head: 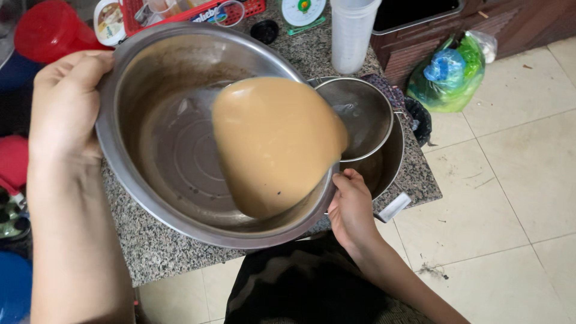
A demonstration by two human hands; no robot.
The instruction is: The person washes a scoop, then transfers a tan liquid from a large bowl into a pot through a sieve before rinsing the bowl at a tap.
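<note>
My left hand (63, 102) grips the far-left rim of a large steel bowl (162, 162), which is tilted toward the right. Smooth tan batter (273, 141) has pooled at its lowered right side and reaches the rim. My right hand (351, 207) holds that lowered rim from underneath. Just beyond the rim a round metal strainer (360, 114) rests on a second steel bowl (390, 159), which is mostly hidden under it.
Both bowls are over a speckled granite counter (156, 249). At the back are a clear plastic measuring jug (351, 33), a red basket (198, 11), a kitchen scale (303, 11) and a red lid (51, 30). A green plastic bag (450, 75) lies on the tiled floor (510, 198).
</note>
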